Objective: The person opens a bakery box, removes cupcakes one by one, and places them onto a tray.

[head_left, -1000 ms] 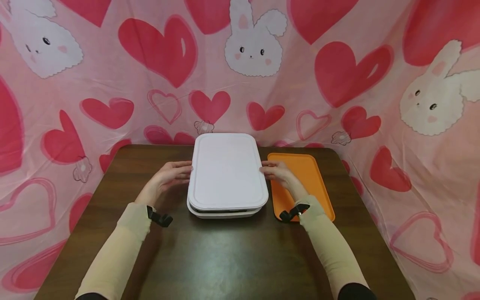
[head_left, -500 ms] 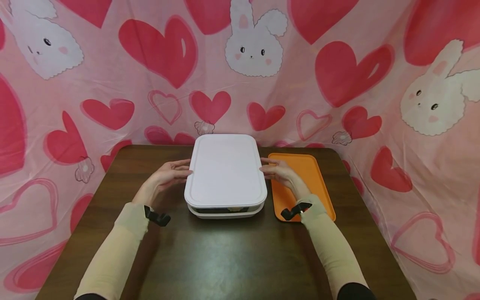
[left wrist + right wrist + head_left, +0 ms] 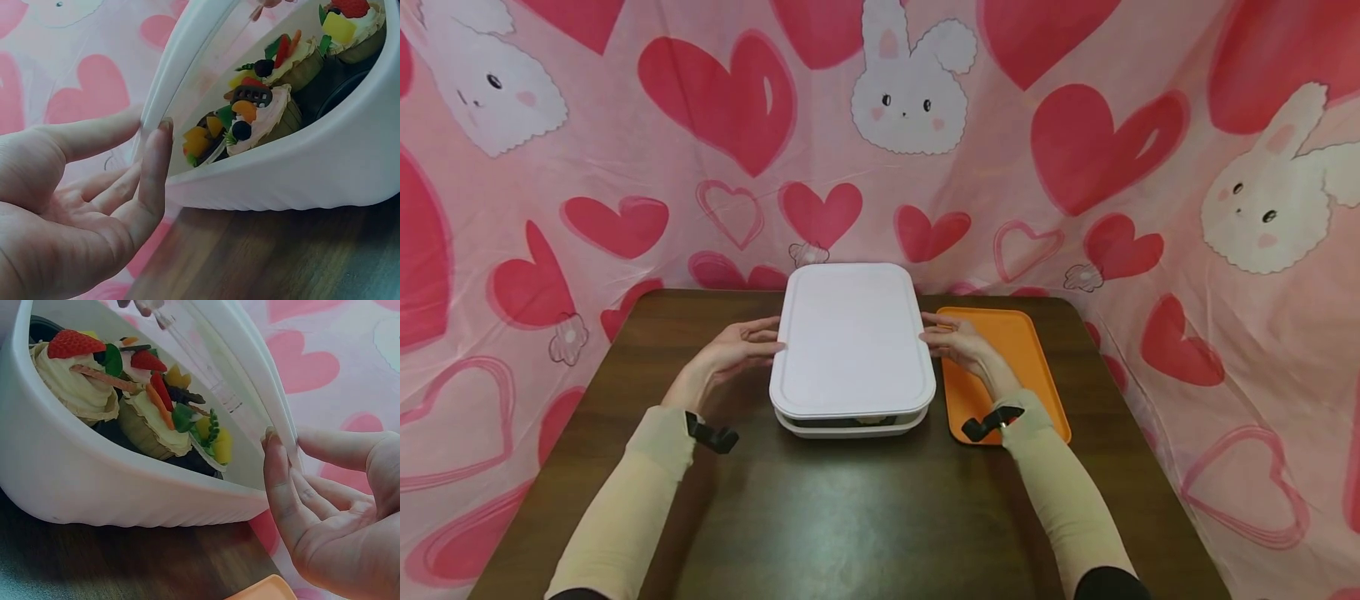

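Note:
A white lid point(image 3: 852, 340) is raised a little off a white box point(image 3: 850, 431), with a narrow gap along the front. My left hand point(image 3: 733, 354) pinches the lid's left edge. On the opposite edge my right hand point(image 3: 962, 343) pinches it the same way, thumb outside and fingertips under the rim. Through the gap, the left wrist view shows several fruit-topped tarts point(image 3: 262, 119) in the box. In the right wrist view a cream tart point(image 3: 78, 378) carries a strawberry point(image 3: 75, 345). From the head view the lid hides nearly all the contents.
An orange tray point(image 3: 1000, 367) lies just right of the box, partly under the right hand and wrist. The brown wooden table point(image 3: 850, 517) stretches in front. A pink curtain point(image 3: 865, 225) with hearts and rabbits hangs right behind the table's far edge.
The lid has been lifted slightly and has shifted a touch left, so the gap at the box's front is wider than a second ago. Both hands have kept their hold and barely moved.

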Tool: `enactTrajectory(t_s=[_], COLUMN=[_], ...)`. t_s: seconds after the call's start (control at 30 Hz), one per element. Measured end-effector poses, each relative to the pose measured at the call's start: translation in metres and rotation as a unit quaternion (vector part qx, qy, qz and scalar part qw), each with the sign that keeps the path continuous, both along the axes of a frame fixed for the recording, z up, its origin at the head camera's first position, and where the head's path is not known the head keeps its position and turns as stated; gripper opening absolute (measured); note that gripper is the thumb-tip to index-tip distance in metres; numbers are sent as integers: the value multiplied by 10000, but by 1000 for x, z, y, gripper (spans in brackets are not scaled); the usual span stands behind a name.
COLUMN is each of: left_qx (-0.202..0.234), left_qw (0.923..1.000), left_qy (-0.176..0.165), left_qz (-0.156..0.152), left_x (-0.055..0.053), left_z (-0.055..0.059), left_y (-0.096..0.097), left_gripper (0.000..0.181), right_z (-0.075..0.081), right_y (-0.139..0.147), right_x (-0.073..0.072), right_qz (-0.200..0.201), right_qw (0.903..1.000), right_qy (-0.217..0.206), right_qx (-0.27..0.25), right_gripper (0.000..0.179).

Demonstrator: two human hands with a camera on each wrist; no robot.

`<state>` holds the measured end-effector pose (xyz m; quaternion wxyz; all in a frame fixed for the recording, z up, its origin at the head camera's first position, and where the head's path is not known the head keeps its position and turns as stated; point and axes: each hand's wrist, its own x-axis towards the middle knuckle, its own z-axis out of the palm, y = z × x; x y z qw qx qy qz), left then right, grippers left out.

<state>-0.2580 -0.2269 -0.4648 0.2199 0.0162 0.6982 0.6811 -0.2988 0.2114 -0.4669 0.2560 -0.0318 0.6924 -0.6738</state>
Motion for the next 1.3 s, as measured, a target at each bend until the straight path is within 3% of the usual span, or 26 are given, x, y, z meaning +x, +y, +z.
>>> enactTrajectory(t_s=[0.33, 0.73, 0.97, 1.3], left_qx=[-25, -17, -37, -229], left_qw=[9999, 9997, 9998, 9996], left_qy=[99, -66, 14, 79], left_qz=[46, 225, 205, 158], left_x=[6, 17, 20, 27], left_z=[2, 4, 2, 0], left_y=[-12, -31, -38, -52], left_gripper=[76, 77, 77, 78], right_z=[5, 6, 7, 5], right_y=[-15, -38, -49, -62], right_x=[-1, -3, -3, 1], right_qz=[-208, -267, -397, -225], right_qw=[9997, 9995, 9991, 9994], right_qy=[-10, -59, -122, -68], right_qx=[129, -136, -87, -251], right_gripper=[62, 62, 60, 60])
